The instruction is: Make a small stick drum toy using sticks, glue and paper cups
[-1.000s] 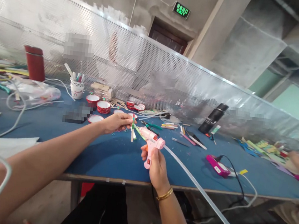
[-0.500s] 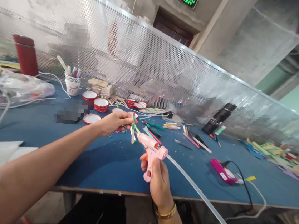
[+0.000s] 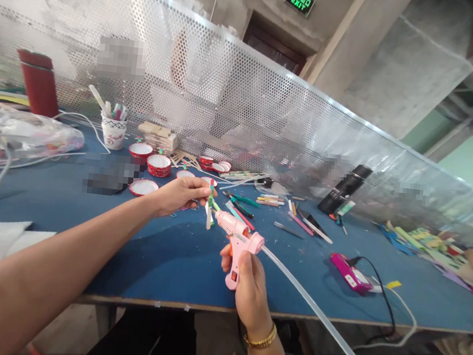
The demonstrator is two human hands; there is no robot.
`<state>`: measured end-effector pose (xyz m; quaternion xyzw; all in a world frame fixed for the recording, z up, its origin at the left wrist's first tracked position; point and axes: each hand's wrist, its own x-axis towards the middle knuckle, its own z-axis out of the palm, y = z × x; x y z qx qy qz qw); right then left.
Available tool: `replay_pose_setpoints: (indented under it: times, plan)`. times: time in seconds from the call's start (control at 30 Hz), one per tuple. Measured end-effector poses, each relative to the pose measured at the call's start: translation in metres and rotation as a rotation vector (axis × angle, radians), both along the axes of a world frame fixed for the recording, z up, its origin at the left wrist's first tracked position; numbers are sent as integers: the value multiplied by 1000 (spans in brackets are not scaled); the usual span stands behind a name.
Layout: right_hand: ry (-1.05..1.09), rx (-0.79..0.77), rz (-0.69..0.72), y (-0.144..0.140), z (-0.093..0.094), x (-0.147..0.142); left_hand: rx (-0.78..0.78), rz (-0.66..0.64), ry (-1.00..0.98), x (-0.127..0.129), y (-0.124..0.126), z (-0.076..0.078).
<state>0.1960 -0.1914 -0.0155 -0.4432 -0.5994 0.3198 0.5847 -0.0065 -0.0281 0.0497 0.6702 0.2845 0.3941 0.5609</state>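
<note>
Between the thumb and fingers of my left hand [image 3: 189, 194] is a popsicle stick [image 3: 209, 214], held upright, with red and green at its upper part and bare wood below. My right hand [image 3: 250, 284] is wrapped round the handle of a pink hot glue gun [image 3: 236, 237], fingers at its orange trigger. A long clear glue stick [image 3: 316, 303] runs out of the gun's back towards the lower right. The gun's nozzle points at the stick, very close; whether they touch I cannot tell. Behind my left hand stand red-rimmed white paper dishes [image 3: 159, 164].
Pliers [image 3: 240, 201], markers [image 3: 270, 200] and a black bottle [image 3: 344, 188] lie or stand beyond the gun. At right is a magenta power box [image 3: 350, 273] with cables. A patterned cup [image 3: 113, 132] and a red flask [image 3: 39, 84] stand at left. A perforated metal screen [image 3: 246, 93] borders the table [image 3: 157, 271].
The view has shifted very slightly. Both hands keep nearly the same pose, with the popsicle stick still at the glue gun's nozzle.
</note>
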Motion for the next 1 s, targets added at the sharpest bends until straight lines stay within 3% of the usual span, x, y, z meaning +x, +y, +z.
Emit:
replay_pose_setpoints:
  times: [1.0]
  plan:
    - [6, -28, 15, 1, 5, -3, -2, 3, 1, 1, 0, 0]
